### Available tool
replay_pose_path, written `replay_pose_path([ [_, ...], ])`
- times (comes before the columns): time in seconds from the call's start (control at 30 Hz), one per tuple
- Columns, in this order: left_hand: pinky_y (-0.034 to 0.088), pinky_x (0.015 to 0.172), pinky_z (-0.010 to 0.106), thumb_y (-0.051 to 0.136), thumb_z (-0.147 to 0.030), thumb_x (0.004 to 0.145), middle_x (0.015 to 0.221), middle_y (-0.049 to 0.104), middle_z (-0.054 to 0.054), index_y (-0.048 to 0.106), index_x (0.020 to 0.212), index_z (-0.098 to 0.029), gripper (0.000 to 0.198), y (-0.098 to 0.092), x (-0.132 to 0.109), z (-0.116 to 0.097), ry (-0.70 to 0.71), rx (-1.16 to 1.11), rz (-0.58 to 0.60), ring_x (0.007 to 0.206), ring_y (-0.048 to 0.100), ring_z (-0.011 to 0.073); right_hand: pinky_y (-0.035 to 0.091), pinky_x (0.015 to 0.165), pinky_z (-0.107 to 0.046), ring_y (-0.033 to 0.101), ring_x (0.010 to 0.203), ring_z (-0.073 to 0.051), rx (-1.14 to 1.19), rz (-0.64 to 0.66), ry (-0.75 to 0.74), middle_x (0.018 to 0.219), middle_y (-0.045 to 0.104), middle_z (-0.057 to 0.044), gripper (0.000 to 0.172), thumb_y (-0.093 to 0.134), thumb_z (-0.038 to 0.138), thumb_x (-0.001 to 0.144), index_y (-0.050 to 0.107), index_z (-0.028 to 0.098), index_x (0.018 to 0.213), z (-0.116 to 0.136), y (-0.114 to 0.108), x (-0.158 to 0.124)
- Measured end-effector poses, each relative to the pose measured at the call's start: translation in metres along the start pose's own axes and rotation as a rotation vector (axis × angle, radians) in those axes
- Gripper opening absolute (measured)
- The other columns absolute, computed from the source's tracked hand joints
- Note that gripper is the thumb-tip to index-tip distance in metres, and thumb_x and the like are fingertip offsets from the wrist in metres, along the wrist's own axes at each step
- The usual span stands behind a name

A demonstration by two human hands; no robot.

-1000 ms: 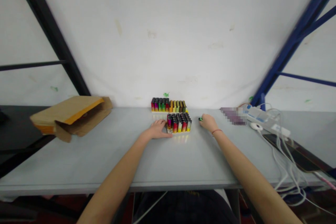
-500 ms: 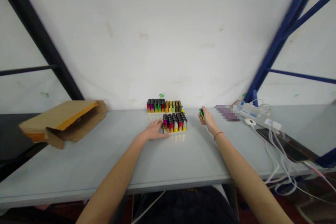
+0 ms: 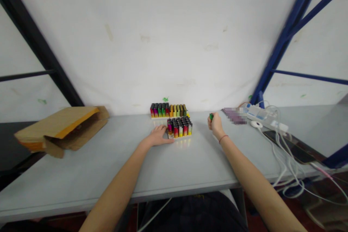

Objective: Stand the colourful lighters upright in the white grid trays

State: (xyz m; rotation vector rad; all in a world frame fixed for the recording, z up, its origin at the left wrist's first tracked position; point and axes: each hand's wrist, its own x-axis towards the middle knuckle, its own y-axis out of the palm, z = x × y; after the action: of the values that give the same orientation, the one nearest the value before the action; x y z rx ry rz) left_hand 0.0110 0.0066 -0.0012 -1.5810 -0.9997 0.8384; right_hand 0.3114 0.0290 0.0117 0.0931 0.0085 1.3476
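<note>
Two trays of upright coloured lighters stand mid-table: a near tray (image 3: pixel 179 128) and a far tray (image 3: pixel 168 110) by the wall. My left hand (image 3: pixel 157 136) lies flat on the grey table (image 3: pixel 174 163), fingers spread, touching the near tray's left side. My right hand (image 3: pixel 215 124) is raised a little above the table to the right of the near tray, closed round a single green lighter (image 3: pixel 211 116) held upright.
An open brown cardboard box (image 3: pixel 58 127) lies on its side at the left. At the right are a white power strip (image 3: pixel 262 114), tangled white cables (image 3: pixel 285 152) and a dark phone (image 3: pixel 290 146). A blue frame post (image 3: pixel 282 40) and a black one (image 3: pixel 40 47) flank the white wall.
My right hand picked the green lighter up off the table and turned it upright, drawing slightly back. My left hand stayed by the near tray. The camera view shifted a little.
</note>
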Motion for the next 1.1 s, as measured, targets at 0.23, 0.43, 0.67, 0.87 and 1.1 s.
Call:
replay_pose_path([
  [0.23, 0.030, 0.105, 0.041, 0.049, -0.076, 0.068, 0.142, 0.040, 0.016, 0.039, 0.134, -0.015, 0.090, -0.003, -0.002, -0.003, -0.012, 0.003, 0.010, 0.127, 0.038, 0.0349, 0.011, 0.030, -0.019, 0.016, 0.027, -0.007, 0.122, -0.103, 0.133, 0.035, 0.021, 0.009, 0.044, 0.024, 0.055, 0.085, 0.027, 0.025, 0.054, 0.004, 0.003, -0.005],
  [0.43, 0.030, 0.105, 0.040, 0.048, -0.077, 0.068, 0.142, 0.039, 0.018, 0.041, 0.133, -0.011, 0.093, -0.001, 0.000, -0.001, -0.006, 0.009, 0.005, 0.127, 0.038, 0.0357, 0.010, 0.030, -0.019, 0.013, 0.027, -0.007, 0.170, -0.071, 0.177, 0.035, 0.019, 0.009, 0.038, 0.025, 0.046, 0.086, 0.025, 0.024, 0.055, 0.007, 0.000, -0.006],
  [0.67, 0.030, 0.105, 0.041, 0.047, -0.078, 0.067, 0.143, 0.039, 0.017, 0.040, 0.135, -0.014, 0.093, -0.001, 0.000, -0.001, -0.012, 0.010, 0.013, 0.128, 0.037, 0.0353, 0.009, 0.031, -0.020, 0.011, 0.028, -0.008, 0.184, -0.049, 0.183, 0.034, 0.017, 0.009, 0.037, 0.019, 0.046, 0.086, 0.023, 0.025, 0.056, 0.007, -0.002, -0.005],
  [0.87, 0.030, 0.106, 0.042, 0.049, -0.076, 0.069, 0.143, 0.037, 0.020, 0.040, 0.135, -0.008, 0.095, -0.001, -0.001, -0.001, -0.011, 0.003, 0.017, 0.128, 0.036, 0.0360, 0.015, 0.033, -0.019, 0.022, 0.030, -0.007, 0.088, 0.003, 0.002, 0.039, 0.029, 0.009, 0.043, 0.029, 0.060, 0.086, 0.040, 0.022, 0.069, 0.016, 0.008, -0.011],
  [1.1, 0.032, 0.105, 0.041, 0.051, -0.076, 0.068, 0.138, 0.042, 0.017, 0.043, 0.133, -0.013, 0.091, 0.000, -0.001, -0.003, -0.007, 0.003, -0.006, 0.126, 0.040, 0.0349, 0.043, 0.059, -0.023, 0.057, 0.073, -0.014, -0.221, 0.348, -0.553, 0.081, 0.061, -0.004, 0.035, 0.051, 0.051, 0.084, 0.059, 0.018, 0.090, 0.065, 0.045, -0.053],
])
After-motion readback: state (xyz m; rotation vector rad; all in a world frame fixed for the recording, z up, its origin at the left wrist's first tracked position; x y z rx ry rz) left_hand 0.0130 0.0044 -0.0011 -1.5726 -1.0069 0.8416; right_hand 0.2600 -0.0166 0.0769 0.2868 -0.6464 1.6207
